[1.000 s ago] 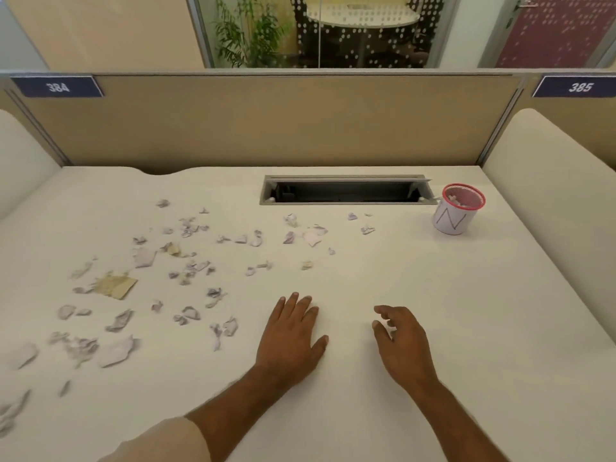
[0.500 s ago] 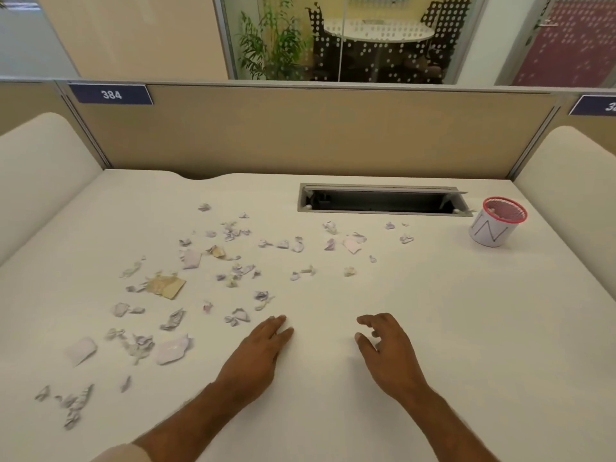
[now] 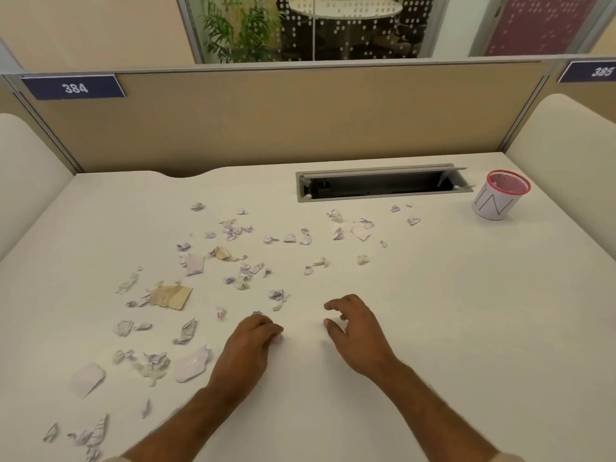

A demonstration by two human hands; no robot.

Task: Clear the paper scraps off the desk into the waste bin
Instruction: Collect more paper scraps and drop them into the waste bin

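Dozens of paper scraps [image 3: 233, 261] lie scattered across the white desk [image 3: 466, 328] in front of you, mostly over its left half, with a few reaching toward the open cable slot [image 3: 383, 186] at the back. Among them, a tan torn piece [image 3: 170, 296] sits left of centre. Your left hand [image 3: 248, 345] rests palm down near the desk's middle, its fingers curled over a small pale scrap [image 3: 277, 338] that peeks out at the fingertips. Your right hand [image 3: 358, 331] hovers just beside it, fingers loosely bent and apart, holding nothing. Well away at the back right corner stands the waste bin [image 3: 496, 200], a small red mesh cup wrapped in white paper. Number plates reading 384 [image 3: 74, 87] and 385 [image 3: 601, 71] mark the beige partition [image 3: 300, 121] behind.
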